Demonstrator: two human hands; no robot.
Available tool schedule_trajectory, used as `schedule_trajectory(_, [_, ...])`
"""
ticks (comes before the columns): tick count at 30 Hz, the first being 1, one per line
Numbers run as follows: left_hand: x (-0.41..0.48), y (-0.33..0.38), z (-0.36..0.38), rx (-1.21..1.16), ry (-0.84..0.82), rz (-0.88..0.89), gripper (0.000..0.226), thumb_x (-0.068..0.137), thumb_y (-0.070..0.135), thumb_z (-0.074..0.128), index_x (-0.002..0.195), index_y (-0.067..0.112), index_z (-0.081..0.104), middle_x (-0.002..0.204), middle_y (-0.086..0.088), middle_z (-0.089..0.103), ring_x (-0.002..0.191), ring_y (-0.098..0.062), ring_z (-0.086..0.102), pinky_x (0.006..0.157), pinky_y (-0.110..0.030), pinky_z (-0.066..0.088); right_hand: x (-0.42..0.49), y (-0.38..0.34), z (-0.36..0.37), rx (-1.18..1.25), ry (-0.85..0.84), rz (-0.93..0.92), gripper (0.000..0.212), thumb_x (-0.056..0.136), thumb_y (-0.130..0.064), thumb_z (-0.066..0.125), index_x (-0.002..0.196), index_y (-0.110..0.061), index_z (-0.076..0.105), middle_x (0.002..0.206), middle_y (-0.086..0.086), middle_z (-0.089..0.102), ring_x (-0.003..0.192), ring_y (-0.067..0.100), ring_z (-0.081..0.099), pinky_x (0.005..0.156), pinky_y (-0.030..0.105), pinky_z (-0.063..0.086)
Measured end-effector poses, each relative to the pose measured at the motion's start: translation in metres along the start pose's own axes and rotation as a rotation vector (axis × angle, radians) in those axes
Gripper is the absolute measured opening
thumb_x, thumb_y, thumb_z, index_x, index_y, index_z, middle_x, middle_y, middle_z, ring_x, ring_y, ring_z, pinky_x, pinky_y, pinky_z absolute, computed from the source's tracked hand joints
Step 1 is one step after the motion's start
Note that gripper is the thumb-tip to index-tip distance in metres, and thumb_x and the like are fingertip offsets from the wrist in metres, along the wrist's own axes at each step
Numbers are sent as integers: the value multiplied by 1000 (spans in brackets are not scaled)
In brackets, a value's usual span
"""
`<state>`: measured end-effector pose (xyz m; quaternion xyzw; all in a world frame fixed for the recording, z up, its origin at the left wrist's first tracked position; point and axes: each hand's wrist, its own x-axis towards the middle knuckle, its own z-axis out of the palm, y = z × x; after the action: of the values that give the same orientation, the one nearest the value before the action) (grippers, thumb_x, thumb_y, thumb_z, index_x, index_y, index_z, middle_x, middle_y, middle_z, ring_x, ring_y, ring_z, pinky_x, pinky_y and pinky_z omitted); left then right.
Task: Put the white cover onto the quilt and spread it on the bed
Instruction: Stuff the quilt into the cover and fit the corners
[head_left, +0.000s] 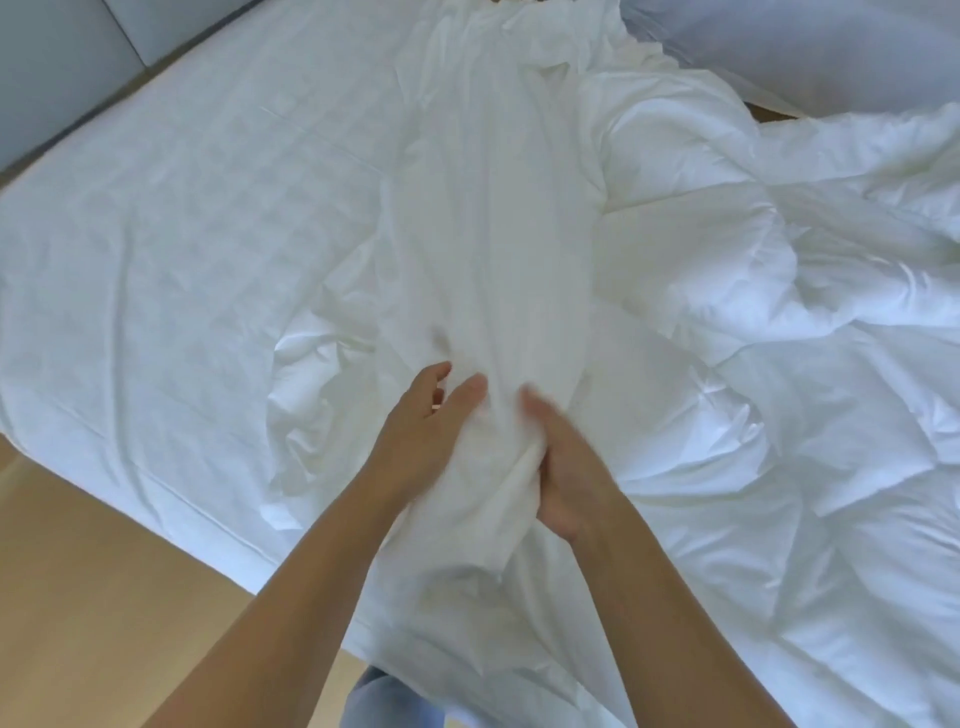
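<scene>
**Two bare hands on a bunched white cover at the edge of a bed**

Seen from above, looking down along two bare forearms that reach forward side by side.

The left hand (415, 431) lies against the left side of the white cover (483, 234). Its fingers (441, 370) are nearly straight and slightly spread, touching the cloth without closing round it.

The right hand (566, 478) is just beside it, on the other side of the same ridge of cloth, back of the hand upward. It is blurred. Folds of the cover gather against its thumb side, but whether it is gripping them cannot be told.

The cover is gathered into a long, loose band. It starts between the two hands, runs straight away from them across the bed (156, 234), and also trails back toward the person over the near edge of the mattress.

To the right of the right hand lies the quilt (727, 322), puffy and rumpled, touching the cover along its length. To the left of the left hand is smooth white sheet.

Far beyond the right hand, a pale pillow (805, 47) sits past the quilt. Below and left of the left forearm is light wooden floor (104, 571).
</scene>
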<state>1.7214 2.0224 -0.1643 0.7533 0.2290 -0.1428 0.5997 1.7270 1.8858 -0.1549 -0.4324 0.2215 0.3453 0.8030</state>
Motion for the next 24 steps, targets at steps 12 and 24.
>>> schedule_trajectory(12, [20, -6, 58, 467, -60, -50, 106, 73, 72, 58, 150, 30, -2, 145, -11, 30, 133, -32, 34, 107, -52, 32, -18, -13, -106, -343, 794, -323, 11, 87, -18, 65, 93, -9, 64, 72, 3, 61, 61, 17, 56, 46, 18, 44])
schedule_trajectory(24, [28, 14, 71, 364, 349, 295, 36, 71, -5, 52, 58, 18, 26, 63, 2, 30, 56, -13, 31, 53, -28, 19, -43, -33, -134, -296, 709, -410, 4, 84, -18, 68, 82, -16, 65, 83, 2, 68, 75, 20, 65, 73, 34, 54])
